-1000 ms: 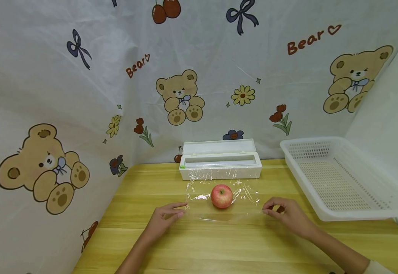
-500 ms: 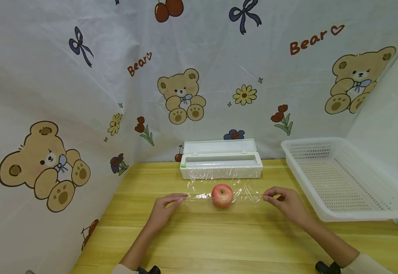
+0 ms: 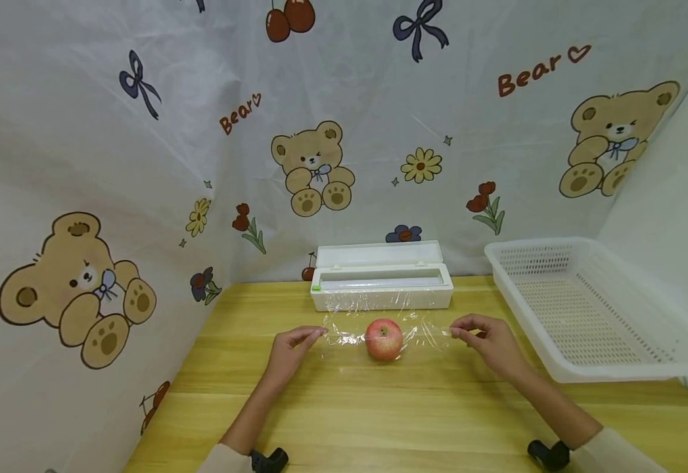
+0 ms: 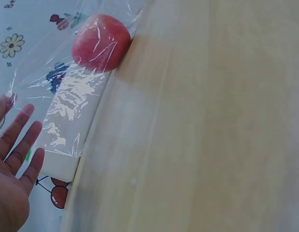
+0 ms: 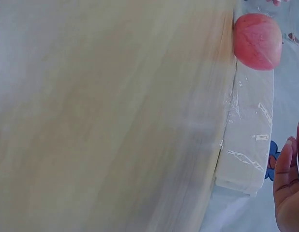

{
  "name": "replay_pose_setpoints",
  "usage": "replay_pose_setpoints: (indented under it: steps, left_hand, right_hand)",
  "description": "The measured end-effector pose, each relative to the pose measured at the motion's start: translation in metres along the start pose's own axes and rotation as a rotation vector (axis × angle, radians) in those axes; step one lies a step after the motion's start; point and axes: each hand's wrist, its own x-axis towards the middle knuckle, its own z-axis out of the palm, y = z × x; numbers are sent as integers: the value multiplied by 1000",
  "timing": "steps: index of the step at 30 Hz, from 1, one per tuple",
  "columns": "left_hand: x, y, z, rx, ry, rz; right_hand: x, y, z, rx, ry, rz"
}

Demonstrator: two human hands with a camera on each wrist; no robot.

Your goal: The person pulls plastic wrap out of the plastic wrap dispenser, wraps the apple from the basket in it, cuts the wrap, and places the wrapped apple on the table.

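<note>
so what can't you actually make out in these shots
- Right hand, right wrist view: cut off by the frame edge; its grip on the cling film is out of view.
- Left hand, left wrist view: thumb cut off by the left edge.
- Film roll inside the white dispenser box, head view: too small, hidden by the box walls.
- Underside of the apple: every view blocked by the apple itself.
- Table, wrist views: blurred.

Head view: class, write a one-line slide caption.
Both hands, left hand and right hand, pinch cling film over an apple.
</note>
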Motion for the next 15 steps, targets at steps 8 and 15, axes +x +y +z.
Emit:
replay_pose_setpoints:
  steps: [8, 15]
  left_hand:
    - [6, -8, 4, -106, 25, -2]
    - [9, -13, 5, -72, 63, -25]
  right_hand:
    - [5, 3, 6, 22, 33, 50]
    - [10, 23, 10, 30, 53, 145]
